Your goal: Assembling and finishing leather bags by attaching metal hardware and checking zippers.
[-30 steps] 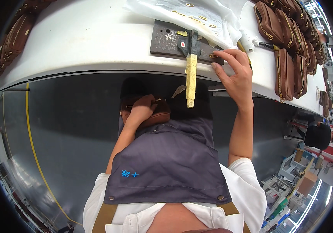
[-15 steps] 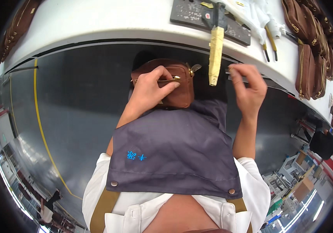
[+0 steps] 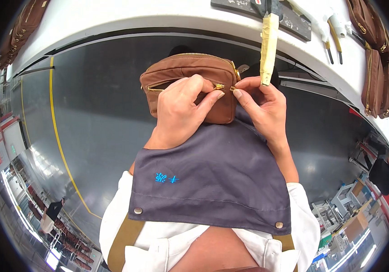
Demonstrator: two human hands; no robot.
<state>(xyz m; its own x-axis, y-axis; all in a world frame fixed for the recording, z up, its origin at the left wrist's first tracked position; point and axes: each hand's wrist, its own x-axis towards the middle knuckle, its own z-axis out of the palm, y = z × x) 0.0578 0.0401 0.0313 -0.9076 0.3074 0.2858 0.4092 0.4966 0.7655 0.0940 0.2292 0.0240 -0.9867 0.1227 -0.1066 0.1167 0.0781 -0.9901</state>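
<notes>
A brown leather bag (image 3: 224, 111) with gold zippers is held upright in front of my apron. My left hand (image 3: 181, 106) lies across its front, thumb and forefinger closed at the pocket zipper beside its gold slider (image 3: 220, 86). Left of that hand, the pocket zipper (image 3: 158, 86) gapes. My right hand (image 3: 267, 111) pinches a small gold metal piece (image 3: 233, 89) between thumb and forefinger, close to the slider. Whether the piece touches the slider, I cannot tell. The left hand's other fingers are hidden.
A hammer handle wrapped in yellow tape (image 3: 269, 50) overhangs the white table edge, just above my right hand. Its head rests on a dark slab (image 3: 294, 22). Yellow-handled tools (image 3: 335, 38) lie beside it. More brown bags (image 3: 374, 81) crowd the table's right end.
My right hand has moved left from beyond the hammer handle to the bag's front, bringing the small metal piece near the slider. The bag has tilted up, showing more of its front.
</notes>
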